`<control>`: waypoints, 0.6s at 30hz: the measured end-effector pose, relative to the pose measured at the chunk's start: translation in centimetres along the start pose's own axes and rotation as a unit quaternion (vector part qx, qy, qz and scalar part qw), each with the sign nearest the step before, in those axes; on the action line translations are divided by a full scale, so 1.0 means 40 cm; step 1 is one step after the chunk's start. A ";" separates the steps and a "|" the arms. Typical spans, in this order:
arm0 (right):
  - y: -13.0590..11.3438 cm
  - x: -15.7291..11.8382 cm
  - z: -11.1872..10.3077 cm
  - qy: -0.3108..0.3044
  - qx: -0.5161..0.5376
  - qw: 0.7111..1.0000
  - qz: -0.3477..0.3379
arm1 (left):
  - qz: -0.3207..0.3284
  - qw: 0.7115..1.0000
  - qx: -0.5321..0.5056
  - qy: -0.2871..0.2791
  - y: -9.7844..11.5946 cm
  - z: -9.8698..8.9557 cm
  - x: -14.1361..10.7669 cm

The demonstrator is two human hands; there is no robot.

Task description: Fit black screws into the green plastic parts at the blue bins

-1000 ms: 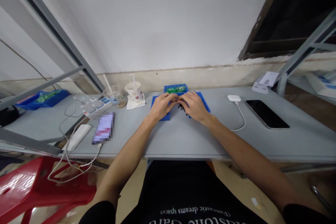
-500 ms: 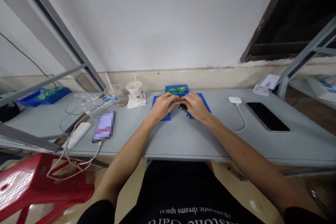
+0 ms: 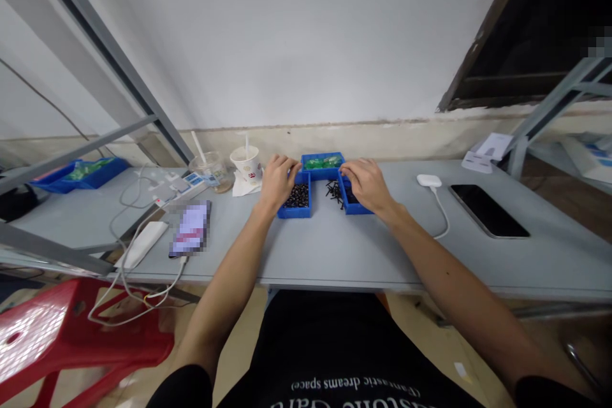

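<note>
My left hand [image 3: 278, 182] hangs over the left blue bin [image 3: 294, 213], fingers bent and drawn together. Whatever may sit in its fingertips is too small to make out. Many small dark round pieces [image 3: 297, 196] fill that bin. Above the right blue bin [image 3: 356, 209] is my right hand [image 3: 367, 182], its thumb and fingers pinched and any held piece hidden. Dark contents show only partly under this hand. Loose black screw-like pieces [image 3: 335, 192] lie on the table between the two bins. Behind them, a third blue bin [image 3: 322, 173] holds green plastic-looking packets [image 3: 324, 162].
To the left stand a paper cup [image 3: 245, 163] with a straw, a clear cup [image 3: 218, 173], a power strip [image 3: 186, 194] and a phone [image 3: 191, 228]. A white case [image 3: 428, 181] on a cable and a black phone [image 3: 488, 210] lie right. A red stool [image 3: 62, 325] stands below.
My hands, which met in the middle over the loose black pieces, have moved apart. The left went left over its bin, the right slightly right over the other, uncovering both bins' contents.
</note>
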State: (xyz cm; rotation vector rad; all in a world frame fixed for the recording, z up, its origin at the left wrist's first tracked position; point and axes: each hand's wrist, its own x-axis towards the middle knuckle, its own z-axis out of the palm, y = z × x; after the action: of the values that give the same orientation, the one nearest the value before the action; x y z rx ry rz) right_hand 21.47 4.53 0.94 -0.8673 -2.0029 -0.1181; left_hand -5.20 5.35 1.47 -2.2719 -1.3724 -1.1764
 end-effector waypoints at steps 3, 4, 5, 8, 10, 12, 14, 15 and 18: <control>0.006 0.000 -0.002 -0.003 -0.004 1.000 0.007 | -0.004 0.999 0.007 0.032 0.006 0.005 -0.003; 0.007 0.000 -0.002 -0.005 -0.005 1.000 0.008 | 0.010 1.000 -0.002 0.022 0.016 0.008 -0.004; 0.006 0.000 -0.001 -0.008 -0.006 1.000 0.008 | 0.027 1.000 -0.012 0.000 0.030 0.012 -0.004; 0.003 -0.001 0.003 -0.022 -0.005 1.000 0.003 | 0.123 0.980 -0.044 -0.152 0.084 0.023 -0.009; -0.001 -0.002 0.006 -0.028 -0.004 1.000 -0.003 | 0.174 0.953 -0.027 -0.246 0.120 0.032 -0.014; -0.003 -0.003 0.009 -0.031 -0.006 0.999 -0.007 | 0.198 0.936 -0.003 -0.291 0.147 0.041 -0.022; -0.005 -0.004 0.012 -0.035 -0.008 0.999 -0.008 | 0.218 0.927 0.019 -0.306 0.164 0.049 -0.030; -0.006 -0.005 0.013 -0.039 -0.009 0.999 -0.008 | 0.227 0.923 0.029 -0.309 0.170 0.051 -0.034; -0.007 -0.005 0.016 -0.045 -0.010 0.999 -0.014 | 0.241 0.915 0.043 -0.320 0.181 0.054 -0.043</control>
State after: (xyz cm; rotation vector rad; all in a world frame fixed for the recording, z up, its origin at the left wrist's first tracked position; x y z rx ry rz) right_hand 20.93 4.47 0.48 -0.8712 -2.1006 -0.1180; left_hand 1.48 1.65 0.20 -2.8199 -0.8847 -0.2087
